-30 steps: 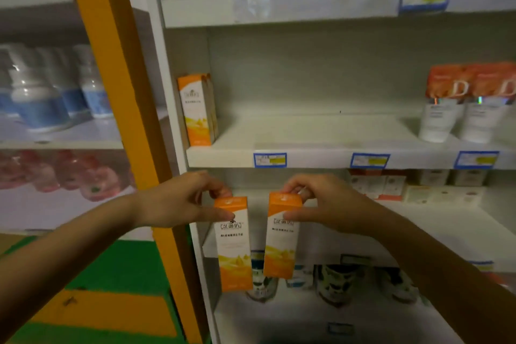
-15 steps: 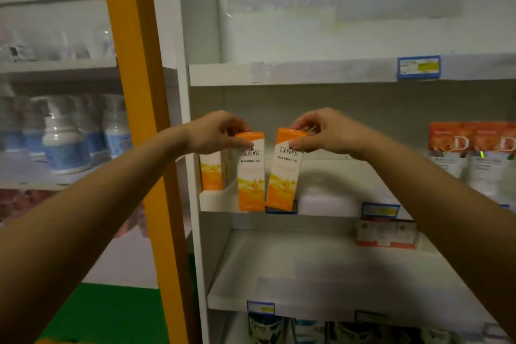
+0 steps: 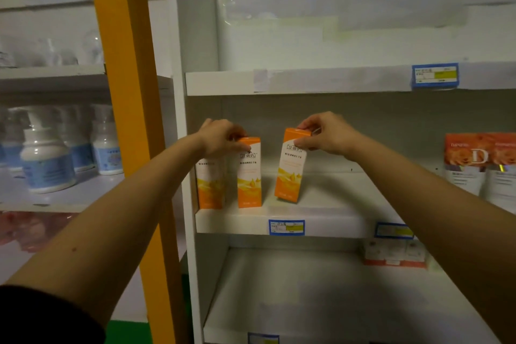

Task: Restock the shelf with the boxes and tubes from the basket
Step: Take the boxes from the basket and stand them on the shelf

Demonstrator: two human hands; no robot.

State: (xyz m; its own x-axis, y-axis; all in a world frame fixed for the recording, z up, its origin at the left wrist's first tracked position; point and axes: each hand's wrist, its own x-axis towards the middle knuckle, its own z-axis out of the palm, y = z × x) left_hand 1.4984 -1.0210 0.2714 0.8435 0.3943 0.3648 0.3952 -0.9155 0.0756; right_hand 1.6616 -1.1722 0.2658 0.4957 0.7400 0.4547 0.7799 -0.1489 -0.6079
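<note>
Left hand (image 3: 220, 137) pinching upright orange box (image 3: 249, 173) on shelf (image 3: 329, 221), right hand (image 3: 326, 135) pinching tilted box (image 3: 290, 168), top leaning right

My only feed is the head camera, worn on the person and facing forward into the white shelf unit (image 3: 335, 225) from close up, looking slightly down onto its middle board. Both forearms enter from the bottom corners. The left hand (image 3: 220, 137) on an orange box (image 3: 249, 176) and the right hand (image 3: 326, 134) on a tilted orange box (image 3: 289, 173) sit mid-frame. The wide lens also catches the orange post (image 3: 131, 92) at left.
</note>
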